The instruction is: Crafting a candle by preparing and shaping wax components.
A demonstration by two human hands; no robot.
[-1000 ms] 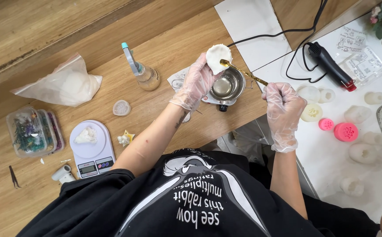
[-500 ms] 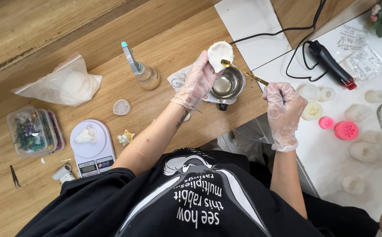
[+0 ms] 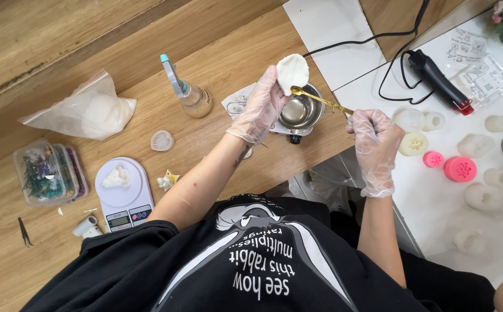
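Left hand point(image 3: 261, 107), in a clear thin plastic glove, pinching a round white soft mould point(image 3: 292, 73) by its lower rim, grip narrow and closed on it, held tilted just above the small shiny steel pot point(image 3: 299, 112). Right hand point(image 3: 374, 141), gloved the same, grip closed on the far end of a long slim gold-coloured metal spoon point(image 3: 321, 99), bowl of the spoon touching the lower edge of the white mould.

Risk at the grip itself: slick glove on a floppy mould, held only at one rim; a little more tilt, and likely a fold or a slip down into the pot. Spoon gripped at the very tip of its handle, so little control at the bowl; a small wobble, and probably a spill past the mould onto the wooden desk point(image 3: 222, 52) or the glove. Cannot tell what lies in the spoon.

Pot on a small base at the near edge of the desk, close to the gap beside the white desk point(image 3: 425, 202); a nudge from the left wrist could tip it. Black cable point(image 3: 390, 63) of the black handheld heat tool with a red tip point(image 3: 439, 81) trailing just behind the spoon, easy to snag. Round white digital kitchen scale point(image 3: 123, 193) well apart, toward the near left edge.
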